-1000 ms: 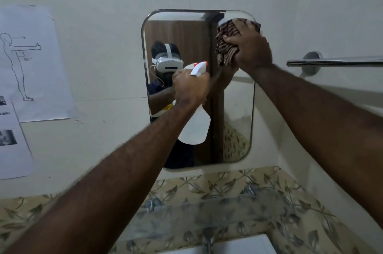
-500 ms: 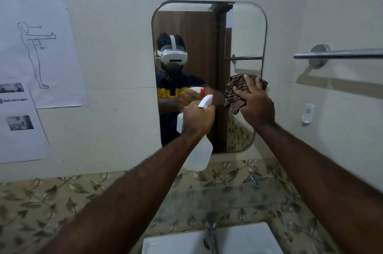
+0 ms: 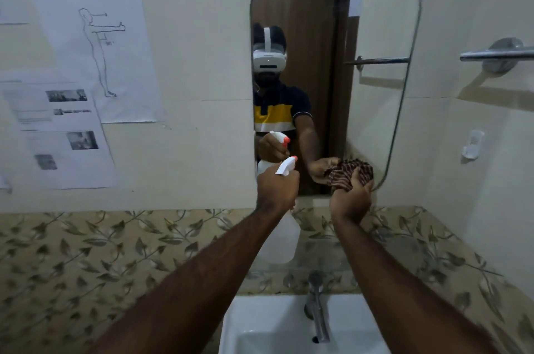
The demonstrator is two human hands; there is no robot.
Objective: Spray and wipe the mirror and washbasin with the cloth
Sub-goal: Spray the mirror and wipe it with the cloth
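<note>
Both hands are up: the right hand [image 3: 350, 203] has dropped from mid-mirror, its grip pressing the cloth [image 3: 348, 173] against the mirror [image 3: 375, 93]'s lower right corner. The left hand [image 3: 277, 190] still grips the spray bottle [image 3: 281, 241] above the washbasin [image 3: 260, 330].

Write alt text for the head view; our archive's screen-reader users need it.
A person's right hand presses a striped cloth against the lower right corner of a wall mirror, while the left hand holds a white spray bottle beside it. Below are a white washbasin and metal tap.
</note>
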